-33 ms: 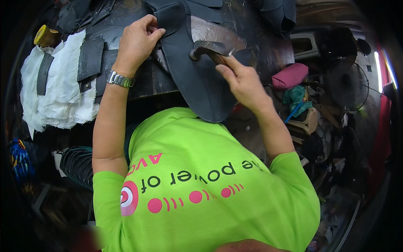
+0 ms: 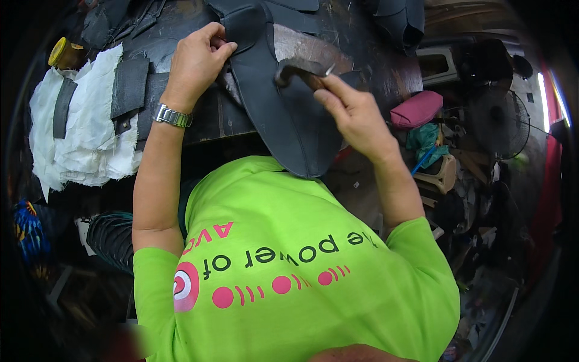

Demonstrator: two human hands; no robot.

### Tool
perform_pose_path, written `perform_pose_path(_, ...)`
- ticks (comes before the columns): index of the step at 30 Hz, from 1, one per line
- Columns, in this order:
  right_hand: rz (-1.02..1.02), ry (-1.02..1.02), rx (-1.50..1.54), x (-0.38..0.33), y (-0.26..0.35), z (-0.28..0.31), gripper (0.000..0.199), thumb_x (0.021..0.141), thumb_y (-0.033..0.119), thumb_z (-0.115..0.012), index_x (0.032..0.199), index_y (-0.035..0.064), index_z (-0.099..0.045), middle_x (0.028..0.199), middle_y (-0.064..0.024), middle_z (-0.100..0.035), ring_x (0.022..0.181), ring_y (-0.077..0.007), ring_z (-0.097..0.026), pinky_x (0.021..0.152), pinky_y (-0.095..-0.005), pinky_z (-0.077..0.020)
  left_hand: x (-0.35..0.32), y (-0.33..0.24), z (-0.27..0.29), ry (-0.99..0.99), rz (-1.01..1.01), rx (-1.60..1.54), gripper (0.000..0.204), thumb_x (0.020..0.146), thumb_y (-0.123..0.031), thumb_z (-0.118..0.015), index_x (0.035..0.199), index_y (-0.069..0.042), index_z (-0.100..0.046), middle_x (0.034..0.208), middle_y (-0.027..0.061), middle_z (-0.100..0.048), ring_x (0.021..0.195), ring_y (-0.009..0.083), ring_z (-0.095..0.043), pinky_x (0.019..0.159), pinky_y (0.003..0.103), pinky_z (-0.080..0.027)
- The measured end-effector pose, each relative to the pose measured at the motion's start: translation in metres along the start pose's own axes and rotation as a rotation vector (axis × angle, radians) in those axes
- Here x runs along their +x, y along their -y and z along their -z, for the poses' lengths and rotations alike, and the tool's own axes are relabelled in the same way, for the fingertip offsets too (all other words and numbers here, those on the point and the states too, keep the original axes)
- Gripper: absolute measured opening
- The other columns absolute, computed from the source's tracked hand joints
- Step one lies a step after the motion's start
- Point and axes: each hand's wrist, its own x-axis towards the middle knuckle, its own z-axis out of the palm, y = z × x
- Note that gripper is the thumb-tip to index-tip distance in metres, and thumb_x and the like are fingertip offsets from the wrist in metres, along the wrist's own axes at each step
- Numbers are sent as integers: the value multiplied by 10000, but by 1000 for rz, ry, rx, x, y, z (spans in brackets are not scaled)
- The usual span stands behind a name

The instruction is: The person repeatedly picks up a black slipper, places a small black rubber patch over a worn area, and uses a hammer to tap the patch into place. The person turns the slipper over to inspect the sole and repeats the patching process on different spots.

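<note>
A black leather piece (image 2: 283, 120), curved and seamed down its lower lobe, hangs over the near edge of the workbench. At its upper left, my left hand (image 2: 202, 57) pinches the edge between thumb and fingers. A shoemaker's hammer (image 2: 297, 65) with a dark, curved metal head is in my right hand (image 2: 356, 111), fingers wrapped round its handle. Its head hovers over or rests on the leather; I cannot tell which. Beneath the leather, a worn grey-brown metal plate (image 2: 307, 45) shows.
White cloth (image 2: 90, 127) with dark strips on it covers the bench's left end, beside a yellow-lidded jar (image 2: 65, 53). More black leather parts (image 2: 398, 24) lie at the far right. Beyond the bench stand a pink pouch (image 2: 416, 109) and a fan (image 2: 499, 117).
My right hand and the hammer have shifted slightly to the right, the hammer head tilting up a little. My left hand holds its place on the leather.
</note>
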Motion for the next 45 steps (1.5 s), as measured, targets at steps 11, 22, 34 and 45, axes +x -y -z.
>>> perform_pose_path(11,4,-29,-99,27,-42,-16,315,992,251,-614,1254,79,-641,851,-168,-696,727,-329,-667,670,-369,-514,7,-6,3,110,131,45,353,820,-223,-781,1114,-60,-675,892,92,-717,790,259,-698,730,366,-542)
perform_pose_path(22,-15,-446,-337,34,-112,33,440,876,338,-752,1231,86,-689,931,-129,-709,799,-226,-691,753,-363,-532,-15,-73,-56,-46,-667,100,502,866,-329,-746,1247,-39,-596,1081,169,-631,1017,343,-618,995,447,-453)
perform_pose_path(34,-376,327,1148,115,-56,10,867,941,684,-501,1446,-9,-371,1170,-264,-628,1045,-373,-681,866,-501,-586,-36,-95,-9,-50,-669,-198,411,806,-378,-807,764,-58,-554,640,103,-552,549,284,-575,515,348,-433)
perform_pose_path(45,-326,-173,1744,170,-49,-21,443,925,43,-649,1333,-57,-509,1164,-231,-625,1053,-350,-646,985,-488,-545,-53,-111,39,-60,-961,-369,456,714,-464,-842,676,-117,-549,591,15,-488,489,201,-492,479,320,-368)
